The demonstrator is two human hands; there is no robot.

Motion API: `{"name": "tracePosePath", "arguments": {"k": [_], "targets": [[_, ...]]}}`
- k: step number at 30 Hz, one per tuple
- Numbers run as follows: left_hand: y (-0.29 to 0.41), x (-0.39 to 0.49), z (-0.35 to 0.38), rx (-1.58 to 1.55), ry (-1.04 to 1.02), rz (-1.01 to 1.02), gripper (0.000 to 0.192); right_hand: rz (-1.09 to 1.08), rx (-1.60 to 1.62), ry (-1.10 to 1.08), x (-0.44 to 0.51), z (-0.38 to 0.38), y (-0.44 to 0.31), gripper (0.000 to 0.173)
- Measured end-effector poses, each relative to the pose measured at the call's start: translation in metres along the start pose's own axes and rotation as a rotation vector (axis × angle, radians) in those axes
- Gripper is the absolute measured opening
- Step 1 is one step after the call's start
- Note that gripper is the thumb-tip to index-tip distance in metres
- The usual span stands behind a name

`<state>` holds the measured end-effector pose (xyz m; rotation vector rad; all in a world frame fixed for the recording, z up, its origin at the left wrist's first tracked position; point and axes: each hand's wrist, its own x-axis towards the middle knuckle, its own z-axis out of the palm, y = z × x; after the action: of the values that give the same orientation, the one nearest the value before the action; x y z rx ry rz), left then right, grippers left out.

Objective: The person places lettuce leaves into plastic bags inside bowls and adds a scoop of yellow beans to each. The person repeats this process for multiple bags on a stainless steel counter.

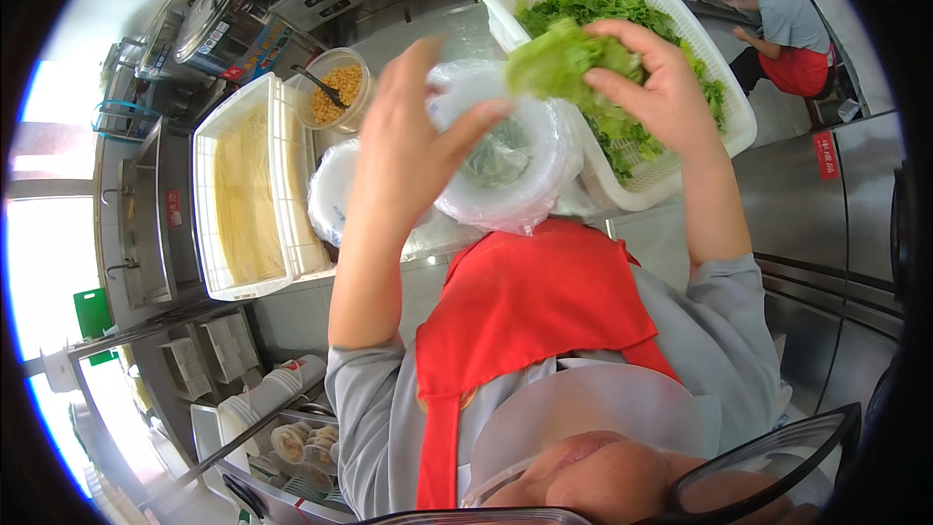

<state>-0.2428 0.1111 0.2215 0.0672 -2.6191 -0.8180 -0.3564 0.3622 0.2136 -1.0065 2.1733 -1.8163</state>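
My right hand (pixel 656 91) grips a bunch of green lettuce leaves (pixel 576 62) over the near left side of a white plastic basket (pixel 736 102) filled with cut leafy greens (pixel 609 4). Left of it, my left hand (pixel 419 138) is raised with thumb and fingers spread, holding nothing; its fingers are blurred. Between and below the hands, a round bowl wrapped in clear plastic film (pixel 539 193) stands on the steel table, with something green seen through the film. A second film-wrapped white dish (pixel 332 182) is partly hidden behind my left forearm.
A clear tub of yellow kernels or beans (pixel 339 91) holds a black spoon. White crates with pale noodle-like strands (pixel 251 197) stand at left. Behind are a lidded steel pot (pixel 215 11) and stove controls. A co-worker in a red apron (pixel 791 22) sits or crouches at upper right, beside steel cabinets (pixel 794 197).
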Motion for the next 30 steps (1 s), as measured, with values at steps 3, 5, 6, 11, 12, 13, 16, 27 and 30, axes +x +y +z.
{"name": "tracePosePath", "arguments": {"k": [3, 5, 6, 11, 12, 13, 16, 27, 30], "targets": [[0.02, 0.029, 0.009, -0.448, -0.175, 0.004, 0.043, -0.075, -0.126, -0.084, 0.007, 0.021, -0.016, 0.038], [0.02, 0.038, 0.012, -0.766, -0.332, -0.189, 0.031, -0.001, -0.15, -0.054, 0.009, 0.026, -0.016, 0.034], [0.019, 0.038, 0.016, -0.855, -0.233, -0.197, 0.02, 0.004, -0.128, -0.032, 0.01, 0.026, -0.013, 0.033], [-0.001, 0.022, 0.029, -1.129, -0.157, -0.428, 0.02, 0.188, 0.153, -0.08, 0.009, 0.02, 0.014, 0.028], [-0.006, 0.02, 0.031, -1.167, -0.113, -0.477, 0.02, 0.199, 0.208, 0.019, 0.009, 0.017, 0.02, 0.03], [-0.012, 0.019, 0.03, -1.102, -0.059, -0.453, 0.02, 0.212, 0.263, 0.12, 0.009, 0.015, 0.026, 0.032], [-0.031, 0.012, 0.015, -0.783, -0.039, -0.423, 0.033, 0.277, 0.451, 0.351, 0.006, 0.0, 0.034, 0.035], [-0.031, -0.03, -0.013, 0.092, 0.207, 0.131, 0.033, 0.27, 0.49, -0.042, 0.016, 0.037, 0.012, 0.032], [-0.044, -0.04, -0.032, 0.009, 0.339, -0.008, 0.024, 0.217, -0.103, -0.306, 0.026, 0.079, 0.019, 0.036]]}}
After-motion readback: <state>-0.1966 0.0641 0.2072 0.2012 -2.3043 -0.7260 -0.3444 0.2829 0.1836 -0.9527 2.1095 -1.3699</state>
